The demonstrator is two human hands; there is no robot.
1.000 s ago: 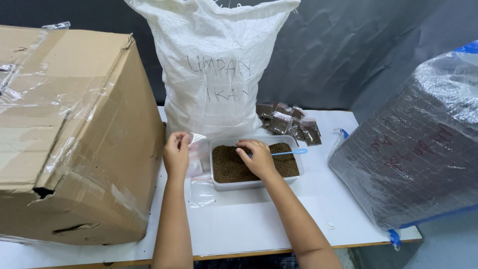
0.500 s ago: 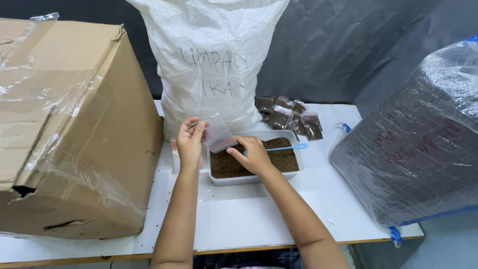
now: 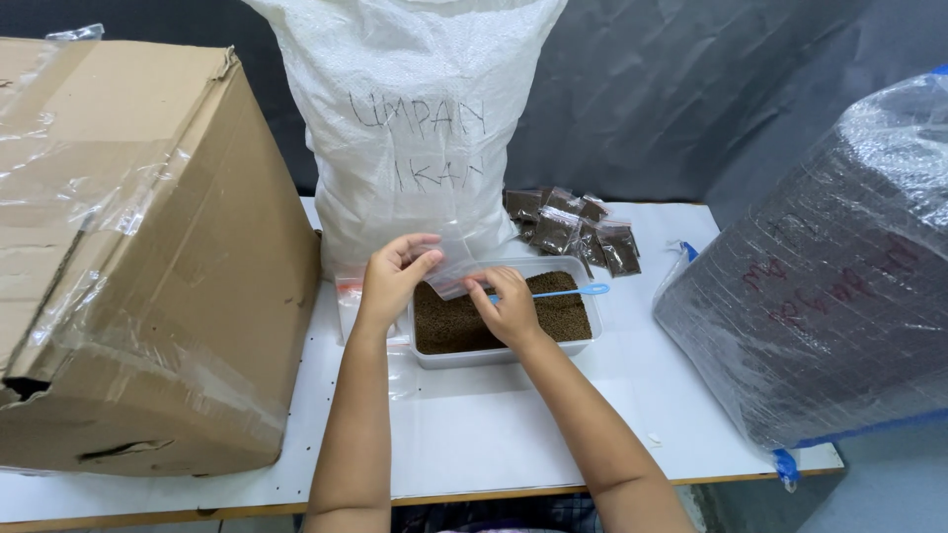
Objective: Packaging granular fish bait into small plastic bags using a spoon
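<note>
From the head view, the left hand [image 3: 393,276] and right hand [image 3: 509,306] pinch a clear small bag [image 3: 464,266] over the pellet tray [image 3: 504,353]. The bag's edges are hard to trace against the white sack [image 3: 415,128] behind the tray.

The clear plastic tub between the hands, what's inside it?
The clear plastic tub holds dark brown granules, with a thin blue scoop resting across them. The right hand covers part of the granules.
</note>
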